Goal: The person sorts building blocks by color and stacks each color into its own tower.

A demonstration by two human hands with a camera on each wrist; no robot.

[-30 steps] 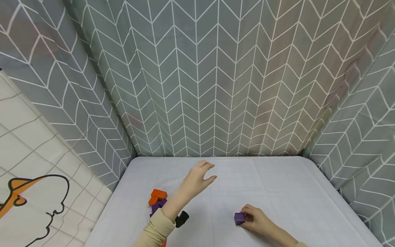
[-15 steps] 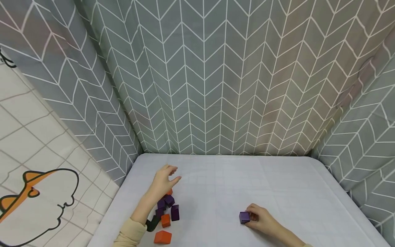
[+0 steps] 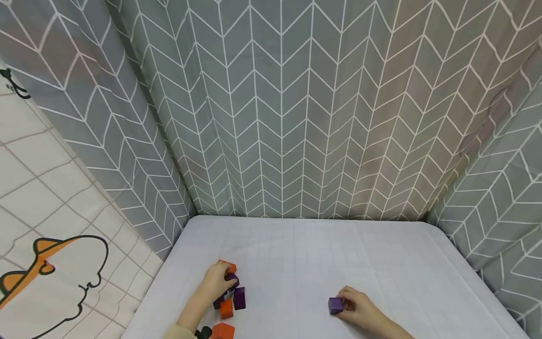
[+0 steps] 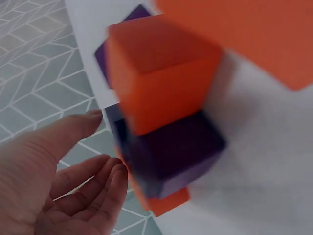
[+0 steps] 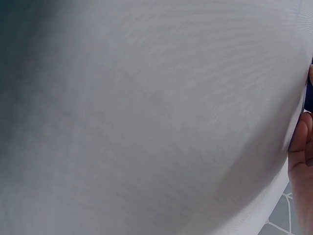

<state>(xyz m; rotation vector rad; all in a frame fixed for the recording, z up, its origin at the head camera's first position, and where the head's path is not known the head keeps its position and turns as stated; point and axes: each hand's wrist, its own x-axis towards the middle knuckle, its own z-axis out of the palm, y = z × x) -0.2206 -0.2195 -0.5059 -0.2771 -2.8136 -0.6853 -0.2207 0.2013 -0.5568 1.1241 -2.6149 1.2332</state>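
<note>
Closest in, at the bottom edge of the head view, a large orange block (image 3: 222,331) is cut off by the frame; left of it sit a beige sleeve (image 3: 179,332) and a black object (image 3: 204,332), too cropped to make out. A little farther, the right hand (image 3: 359,307) pinches a small purple block (image 3: 336,305) between thumb and fingers, well apart from the other blocks; whether that block touches the table (image 3: 292,254) is hard to tell. In the right wrist view, only a sliver of this hand and a dark bit of the block show at the edge. Across to the left, a smaller orange block (image 3: 226,309) stands near an upright dark purple block (image 3: 239,298). Just beyond, the left hand (image 3: 215,282) reaches over the cluster, partly hiding a second purple block (image 3: 231,280) and a far orange block (image 3: 229,267). The left wrist view shows its thumb and fingers apart with nothing between them; contact with the blocks is unclear, and the nearest ones are blurred. Behind the table hangs a grey chevron curtain (image 3: 292,117).
</note>
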